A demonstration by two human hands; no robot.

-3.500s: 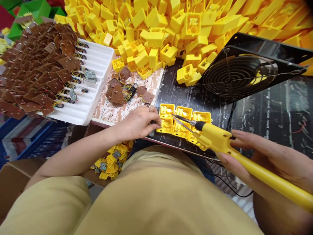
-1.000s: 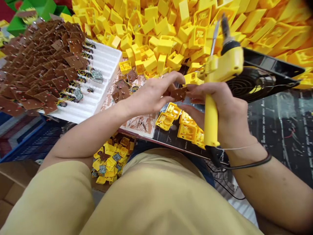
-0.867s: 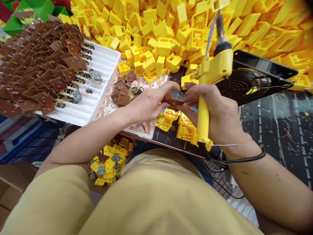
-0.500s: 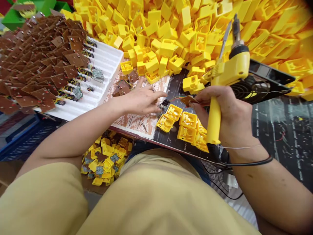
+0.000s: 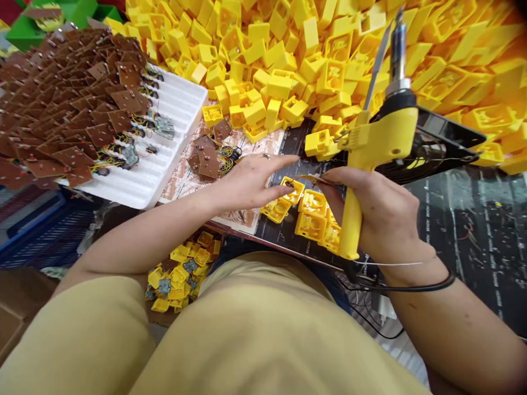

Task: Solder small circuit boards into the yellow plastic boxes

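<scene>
My right hand (image 5: 382,211) is closed round the handle of a yellow soldering gun (image 5: 376,137), its tip pointing up and away from me. Between the thumb and fingers of that hand there is also a small brown circuit board (image 5: 313,178), seen nearly edge-on. My left hand (image 5: 257,181) reaches over the open yellow housings (image 5: 275,210), index finger and thumb stretched apart. Its thumb tip is at a small dark part in the upper housing; whether they touch I cannot tell. More open housings (image 5: 312,226) stand beside these, partly behind the gun's handle.
Brown boards with wires (image 5: 208,159) lie left of my hand. A large stack of boards (image 5: 74,104) covers a white foam sheet (image 5: 181,104). Yellow housings (image 5: 255,49) are heaped at the back. Below the table edge is a pile of filled housings (image 5: 181,274). A black cable (image 5: 428,285) crosses my right wrist.
My left hand has moved right and toward me, uncovering the wired boards behind it. The soldering gun and right hand have shifted slightly left and down. The dark part now shows at the upper housing.
</scene>
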